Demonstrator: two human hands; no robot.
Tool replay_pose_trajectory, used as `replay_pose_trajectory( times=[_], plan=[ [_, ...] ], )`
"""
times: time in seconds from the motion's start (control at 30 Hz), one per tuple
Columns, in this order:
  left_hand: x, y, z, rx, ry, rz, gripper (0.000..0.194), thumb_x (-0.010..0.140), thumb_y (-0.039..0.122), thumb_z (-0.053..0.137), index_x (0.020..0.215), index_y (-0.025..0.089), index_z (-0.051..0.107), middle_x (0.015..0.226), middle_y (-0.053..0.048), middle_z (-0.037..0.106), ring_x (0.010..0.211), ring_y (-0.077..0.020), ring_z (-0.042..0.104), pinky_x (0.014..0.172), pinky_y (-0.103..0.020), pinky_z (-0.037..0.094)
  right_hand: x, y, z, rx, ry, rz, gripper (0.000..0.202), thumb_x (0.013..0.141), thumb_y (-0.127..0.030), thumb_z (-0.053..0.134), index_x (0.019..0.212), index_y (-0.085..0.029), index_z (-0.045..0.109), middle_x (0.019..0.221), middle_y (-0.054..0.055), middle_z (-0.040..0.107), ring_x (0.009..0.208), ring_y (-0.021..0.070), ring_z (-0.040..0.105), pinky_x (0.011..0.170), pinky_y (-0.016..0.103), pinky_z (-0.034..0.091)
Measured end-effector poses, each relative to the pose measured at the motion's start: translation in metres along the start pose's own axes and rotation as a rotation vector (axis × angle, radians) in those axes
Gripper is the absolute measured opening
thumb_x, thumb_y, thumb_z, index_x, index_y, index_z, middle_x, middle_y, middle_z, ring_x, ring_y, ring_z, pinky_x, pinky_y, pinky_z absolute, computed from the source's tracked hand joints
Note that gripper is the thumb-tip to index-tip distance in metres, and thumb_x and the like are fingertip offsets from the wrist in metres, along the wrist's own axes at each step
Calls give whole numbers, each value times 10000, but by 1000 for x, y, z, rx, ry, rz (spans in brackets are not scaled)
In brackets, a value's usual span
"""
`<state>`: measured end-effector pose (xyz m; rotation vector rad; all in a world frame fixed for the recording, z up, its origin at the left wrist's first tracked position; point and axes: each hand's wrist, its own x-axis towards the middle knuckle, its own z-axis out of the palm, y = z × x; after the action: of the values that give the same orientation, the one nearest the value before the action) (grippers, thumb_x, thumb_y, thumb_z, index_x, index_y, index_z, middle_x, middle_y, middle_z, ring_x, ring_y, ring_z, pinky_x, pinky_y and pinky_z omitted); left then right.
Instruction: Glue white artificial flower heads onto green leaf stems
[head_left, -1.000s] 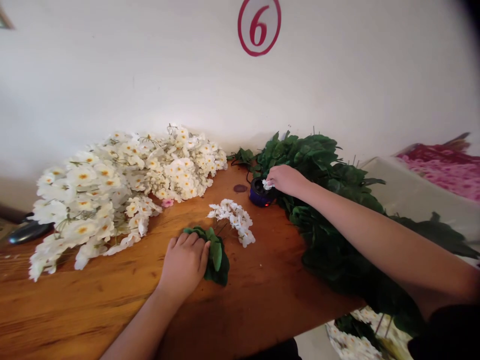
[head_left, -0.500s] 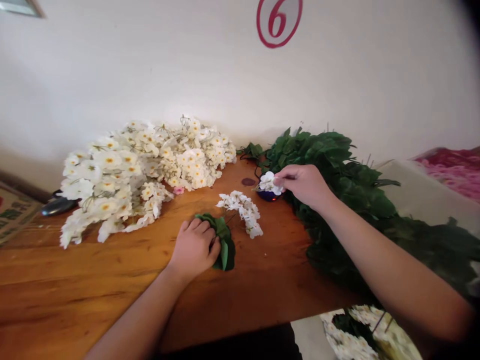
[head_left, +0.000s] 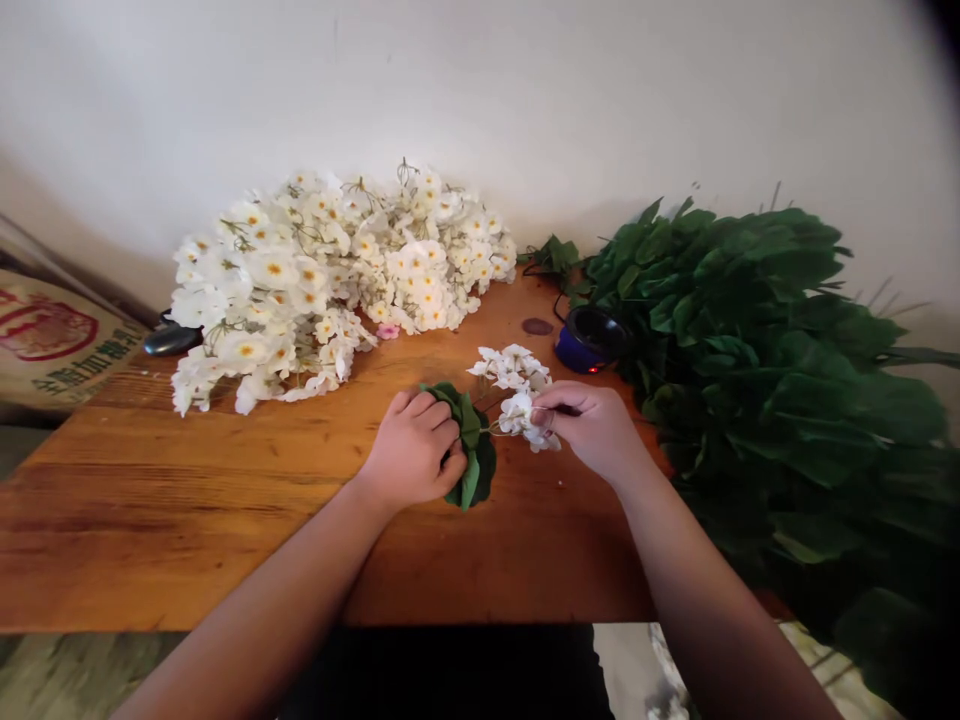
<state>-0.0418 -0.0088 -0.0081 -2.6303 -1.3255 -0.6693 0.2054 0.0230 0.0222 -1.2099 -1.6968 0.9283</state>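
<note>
My left hand (head_left: 417, 447) is wrapped round a small bunch of green leaves (head_left: 472, 455) just above the wooden table. White blossoms (head_left: 510, 366) stick out to the right of those leaves on thin stems. Between thumb and fingertips, my right hand (head_left: 589, 425) pinches a sprig of white flowers (head_left: 519, 413), its stem pointing left at the leaves and its petals overlapping the other blossoms. Whether the stem end touches the bunch is hard to tell.
A large heap of white flowers (head_left: 274, 290) lies at the back left, beside a dark rounded object (head_left: 172, 340). Behind my right hand is a blue pot (head_left: 581, 345) with a red light. Green leaves (head_left: 750, 330) are piled along the right. A printed sack (head_left: 64, 340) stands far left.
My right hand has moved from over the blue pot, left and towards me, bringing the white sprig to the leaves. My left hand keeps its hold. The view has shifted.
</note>
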Motion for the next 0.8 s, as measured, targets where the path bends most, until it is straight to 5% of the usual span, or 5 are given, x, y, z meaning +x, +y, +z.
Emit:
replay_pose_trajectory(
  times=[0.8],
  plan=[
    [4,1,5,-44,62,50,199,827,254,526,645,187,573,693,-40,555,759,-207,473,727,-394,348,-1,23,-10,39,0,2,27,719,-252,785,738,-241,768,809,28,734,727,186,663,673,326,511]
  ],
)
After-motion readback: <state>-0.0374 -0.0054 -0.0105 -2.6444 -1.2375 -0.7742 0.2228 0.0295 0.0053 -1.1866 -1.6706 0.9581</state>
